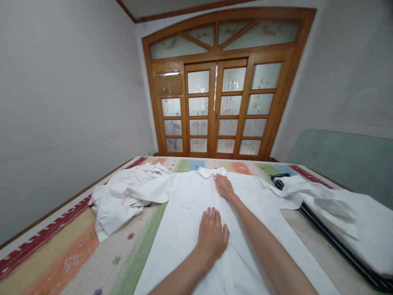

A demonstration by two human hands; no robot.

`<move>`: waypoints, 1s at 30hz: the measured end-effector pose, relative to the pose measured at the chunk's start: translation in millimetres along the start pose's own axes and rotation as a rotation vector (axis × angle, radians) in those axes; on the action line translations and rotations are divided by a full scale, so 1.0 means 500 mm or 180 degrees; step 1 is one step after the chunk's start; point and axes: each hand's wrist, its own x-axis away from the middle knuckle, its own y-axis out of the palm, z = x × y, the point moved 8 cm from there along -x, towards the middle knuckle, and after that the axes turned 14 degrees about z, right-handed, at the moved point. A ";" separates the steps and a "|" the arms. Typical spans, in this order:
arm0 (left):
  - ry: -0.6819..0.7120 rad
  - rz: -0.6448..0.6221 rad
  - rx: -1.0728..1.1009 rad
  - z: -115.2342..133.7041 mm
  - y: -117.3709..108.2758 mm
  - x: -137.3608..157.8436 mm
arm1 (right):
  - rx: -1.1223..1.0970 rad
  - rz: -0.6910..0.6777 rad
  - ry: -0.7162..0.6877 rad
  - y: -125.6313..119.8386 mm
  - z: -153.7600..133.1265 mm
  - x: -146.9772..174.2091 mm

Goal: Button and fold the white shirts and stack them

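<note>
A white collared shirt (187, 200) lies spread out in front of me, its collar (211, 172) at the far end and its sleeves out to both sides. My left hand (211, 233) rests flat on the middle of the shirt front, fingers stretched forward and thumb apart. Farther up, my right hand (224, 187) is at the front opening just below the collar. Its fingers are bent together on the shirt's fabric there, and the fingertips are partly hidden.
Under the shirt is a striped, multicoloured cloth (123, 254). A crumpled white garment (119, 200) lies at the left. On the right are more white fabric (365, 221) and a black band with pale stripes (334, 241). Walls and wooden glazed doors (216, 106) stand beyond.
</note>
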 end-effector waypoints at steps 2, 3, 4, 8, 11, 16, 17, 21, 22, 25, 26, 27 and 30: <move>-0.0023 -0.0032 0.0010 -0.001 0.001 0.000 | 0.0014 0.0275 0.0060 -0.009 0.013 -0.018; -0.0015 -0.0062 0.0034 -0.001 0.001 0.000 | 0.0026 0.0338 0.0047 -0.010 0.017 -0.026; 0.0020 -0.0105 0.0078 0.000 0.001 0.001 | 0.0034 0.0347 0.0018 -0.008 0.019 -0.032; 0.0275 -0.0306 0.0303 0.009 -0.001 0.006 | 0.0012 0.0111 -0.0141 0.014 0.017 -0.049; 0.0334 -0.0375 0.0280 0.012 -0.001 0.009 | -0.0049 -0.0013 -0.0056 0.026 0.024 -0.061; 0.0351 -0.0258 0.0013 0.017 0.002 0.006 | -0.0137 -0.0036 0.0025 0.027 0.030 -0.074; 0.0365 -0.0224 -0.0034 0.017 0.003 0.006 | -0.0150 -0.0031 0.0017 0.026 0.029 -0.077; 0.0411 -0.0141 -0.0109 0.019 0.005 0.007 | -0.0154 -0.0093 0.0032 0.028 0.028 -0.084; 0.0405 -0.0129 -0.0108 0.020 0.005 0.008 | -0.0135 -0.0119 0.0044 0.030 0.028 -0.085; 0.0349 -0.0087 -0.0083 0.022 0.003 0.008 | -0.0058 -0.0162 0.0062 0.033 0.028 -0.086; 0.0319 -0.0077 -0.0073 0.022 0.002 0.008 | -0.0035 -0.0162 0.0056 0.033 0.028 -0.086; 0.0290 -0.0071 -0.0060 0.022 0.001 0.007 | -0.0015 -0.0158 0.0049 0.032 0.027 -0.086; 0.0222 -0.0106 0.0000 0.018 -0.002 0.008 | 0.0054 -0.0158 0.0035 0.030 0.024 -0.083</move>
